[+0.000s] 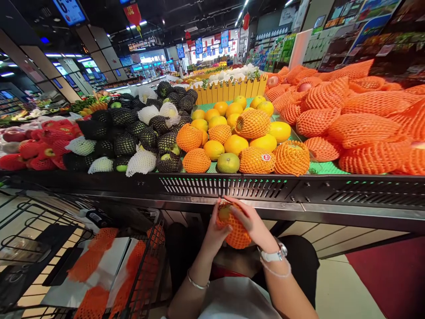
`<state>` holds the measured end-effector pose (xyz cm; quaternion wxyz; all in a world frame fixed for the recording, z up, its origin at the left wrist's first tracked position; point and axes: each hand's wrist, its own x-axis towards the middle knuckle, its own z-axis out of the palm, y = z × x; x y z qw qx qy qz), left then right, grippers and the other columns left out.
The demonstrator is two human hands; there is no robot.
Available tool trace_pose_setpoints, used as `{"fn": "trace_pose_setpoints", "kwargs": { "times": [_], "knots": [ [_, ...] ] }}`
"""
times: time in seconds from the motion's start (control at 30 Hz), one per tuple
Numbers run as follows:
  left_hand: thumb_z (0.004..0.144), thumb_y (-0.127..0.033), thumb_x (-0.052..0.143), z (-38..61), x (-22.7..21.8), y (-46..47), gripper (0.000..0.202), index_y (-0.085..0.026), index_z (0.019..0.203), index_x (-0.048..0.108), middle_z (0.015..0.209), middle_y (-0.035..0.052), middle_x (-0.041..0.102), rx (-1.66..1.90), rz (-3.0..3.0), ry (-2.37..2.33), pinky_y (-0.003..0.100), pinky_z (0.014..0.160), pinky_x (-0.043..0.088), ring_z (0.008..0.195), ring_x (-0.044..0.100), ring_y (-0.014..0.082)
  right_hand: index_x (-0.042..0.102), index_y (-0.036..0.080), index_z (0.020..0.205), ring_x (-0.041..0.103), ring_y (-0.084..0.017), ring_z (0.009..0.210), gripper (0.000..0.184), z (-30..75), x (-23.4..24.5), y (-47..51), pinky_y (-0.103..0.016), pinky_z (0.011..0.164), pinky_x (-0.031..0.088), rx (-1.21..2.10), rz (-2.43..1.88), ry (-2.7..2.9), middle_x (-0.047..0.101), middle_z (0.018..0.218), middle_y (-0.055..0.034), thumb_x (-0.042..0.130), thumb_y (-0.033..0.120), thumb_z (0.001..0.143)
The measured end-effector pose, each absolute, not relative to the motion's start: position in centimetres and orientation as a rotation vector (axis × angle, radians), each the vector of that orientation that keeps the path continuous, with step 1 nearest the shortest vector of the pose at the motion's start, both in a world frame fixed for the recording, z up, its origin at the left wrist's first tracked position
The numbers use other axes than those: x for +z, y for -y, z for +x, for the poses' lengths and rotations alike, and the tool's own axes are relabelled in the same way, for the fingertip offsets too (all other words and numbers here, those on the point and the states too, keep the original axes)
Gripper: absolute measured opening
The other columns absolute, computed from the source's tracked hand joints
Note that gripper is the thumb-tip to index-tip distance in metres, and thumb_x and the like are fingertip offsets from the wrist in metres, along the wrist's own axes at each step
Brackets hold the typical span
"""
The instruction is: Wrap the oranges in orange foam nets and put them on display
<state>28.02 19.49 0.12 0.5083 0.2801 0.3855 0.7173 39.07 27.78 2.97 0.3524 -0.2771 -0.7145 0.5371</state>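
Note:
Close in front of my body, below the shelf's front edge, I hold an orange in a foam net (238, 235) between both hands. My left hand (215, 235) wraps its left side, with the thumb across the front. My right hand (254, 223) covers its upper right side, fingers bent over the top. A yellowish patch of peel shows at the upper left, where the net leaves it bare; the rest is covered by net and fingers. Just beyond my hands, loose oranges (236, 145) and netted oranges (257, 159) are piled on the shelf.
The display shelf has a black slotted front rail (229, 188). Netted fruit in black sleeves (126, 133) lies left of the oranges, and orange-netted fruit (365, 128) right. A wire cart (142, 270) at lower left carries loose orange nets (89, 261). A low yellow fence (229, 92) stands behind.

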Motion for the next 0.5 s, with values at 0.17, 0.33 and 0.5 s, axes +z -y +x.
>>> {"fn": "trace_pose_setpoints", "kwargs": {
  "times": [0.17, 0.33, 0.5],
  "knots": [
    [0.058, -0.056, 0.085, 29.1, -1.4, -20.4, 0.064, -0.015, 0.104, 0.070, 0.109, 0.0114, 0.069, 1.818, 0.242, -0.906, 0.036, 0.092, 0.050, 0.105, 0.063, 0.0271, 0.046, 0.028, 0.147, 0.017, -0.028, 0.150, 0.058, 38.4, 2.2, -27.1, -0.055, 0.122, 0.007, 1.269, -0.673, 1.782, 0.033, 0.157, -0.0044, 0.042, 0.057, 0.097],
    [0.070, -0.058, 0.071, 28.5, 0.9, -20.8, 0.053, -0.014, 0.100, 0.067, 0.104, 0.0114, 0.068, 1.840, -0.094, -0.840, 0.036, 0.087, 0.052, 0.101, 0.064, 0.0261, 0.054, 0.031, 0.138, 0.039, -0.026, 0.141, 0.049, 37.7, 1.1, -26.3, -0.052, 0.118, 0.027, 1.178, -0.396, 1.435, 0.046, 0.148, -0.0063, 0.035, 0.055, 0.100],
    [0.040, -0.070, 0.083, 29.3, 1.7, -20.2, 0.086, -0.016, 0.104, 0.064, 0.110, 0.0118, 0.065, 1.945, -0.004, -0.860, 0.035, 0.090, 0.052, 0.111, 0.059, 0.0300, 0.046, 0.027, 0.142, 0.043, -0.030, 0.134, 0.072, 35.1, -0.5, -23.5, -0.049, 0.112, 0.035, 1.016, -0.351, 1.302, 0.047, 0.144, -0.0104, 0.053, 0.070, 0.085]
  ]
}}
